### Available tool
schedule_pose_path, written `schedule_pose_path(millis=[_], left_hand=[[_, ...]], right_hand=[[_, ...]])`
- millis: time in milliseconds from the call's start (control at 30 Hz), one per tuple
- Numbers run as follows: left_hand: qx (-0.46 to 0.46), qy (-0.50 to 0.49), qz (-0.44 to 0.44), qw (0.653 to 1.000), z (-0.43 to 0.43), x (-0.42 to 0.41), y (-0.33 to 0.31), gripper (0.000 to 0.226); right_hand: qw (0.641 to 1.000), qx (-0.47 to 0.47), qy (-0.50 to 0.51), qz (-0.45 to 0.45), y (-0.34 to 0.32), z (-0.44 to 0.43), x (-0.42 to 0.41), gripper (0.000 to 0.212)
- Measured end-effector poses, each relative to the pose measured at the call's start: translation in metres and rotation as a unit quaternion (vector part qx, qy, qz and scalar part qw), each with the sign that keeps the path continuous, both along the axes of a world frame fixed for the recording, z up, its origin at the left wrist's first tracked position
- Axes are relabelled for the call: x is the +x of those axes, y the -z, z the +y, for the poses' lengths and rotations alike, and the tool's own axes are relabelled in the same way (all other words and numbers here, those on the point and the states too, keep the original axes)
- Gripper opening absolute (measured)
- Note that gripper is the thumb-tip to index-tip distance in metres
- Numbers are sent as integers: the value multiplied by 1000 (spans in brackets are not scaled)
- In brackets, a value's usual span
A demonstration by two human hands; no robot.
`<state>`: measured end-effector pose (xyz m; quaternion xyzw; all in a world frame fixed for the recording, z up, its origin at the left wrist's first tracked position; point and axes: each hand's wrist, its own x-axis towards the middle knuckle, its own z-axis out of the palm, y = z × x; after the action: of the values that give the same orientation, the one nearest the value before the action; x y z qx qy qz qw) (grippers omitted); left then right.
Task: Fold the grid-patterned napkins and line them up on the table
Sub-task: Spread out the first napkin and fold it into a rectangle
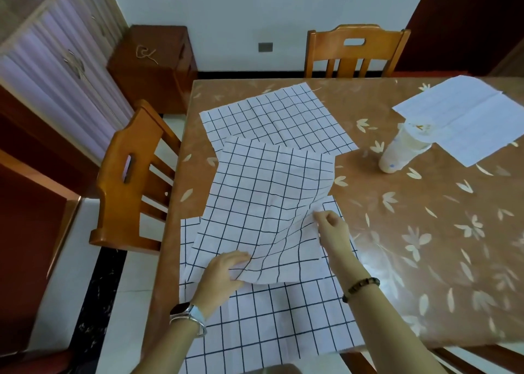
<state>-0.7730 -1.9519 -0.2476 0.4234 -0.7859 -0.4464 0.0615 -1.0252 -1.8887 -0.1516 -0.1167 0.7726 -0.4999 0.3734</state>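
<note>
Left hand (pixel 224 271) grips near corner of lifted napkin (pixel 266 197), fingers curled into cloth; right hand (pixel 331 226) pinches its edge at 3 o'clock. Cloth sags above near napkin (pixel 269 317) at 6 o'clock; far napkin (pixel 278 115) lies flat at 12. For clean fold: pull taut, match corners and grid lines, then crease. Unclear: whether lifted edge touches far napkin; near napkin cut off at frame bottom; right fingertips partly hidden by cloth
</note>
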Motion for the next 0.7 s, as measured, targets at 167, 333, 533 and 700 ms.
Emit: schedule_pose_path(millis=[167, 333, 533, 700], left_hand=[[76, 48, -3, 996, 4, 4, -8, 79], [206, 47, 40, 977, -1, 9, -25, 100], [363, -56, 185, 911, -7, 18, -32, 110], [362, -64, 173, 914, -4, 25, -30, 120]], right_hand=[[994, -77, -63, 44, -13, -19, 15, 28], [981, -111, -131, 89, -21, -45, 34, 19], [968, -110, -197, 113, -18, -72, 61, 17], [956, -101, -228, 156, -9, -94, 83, 15]])
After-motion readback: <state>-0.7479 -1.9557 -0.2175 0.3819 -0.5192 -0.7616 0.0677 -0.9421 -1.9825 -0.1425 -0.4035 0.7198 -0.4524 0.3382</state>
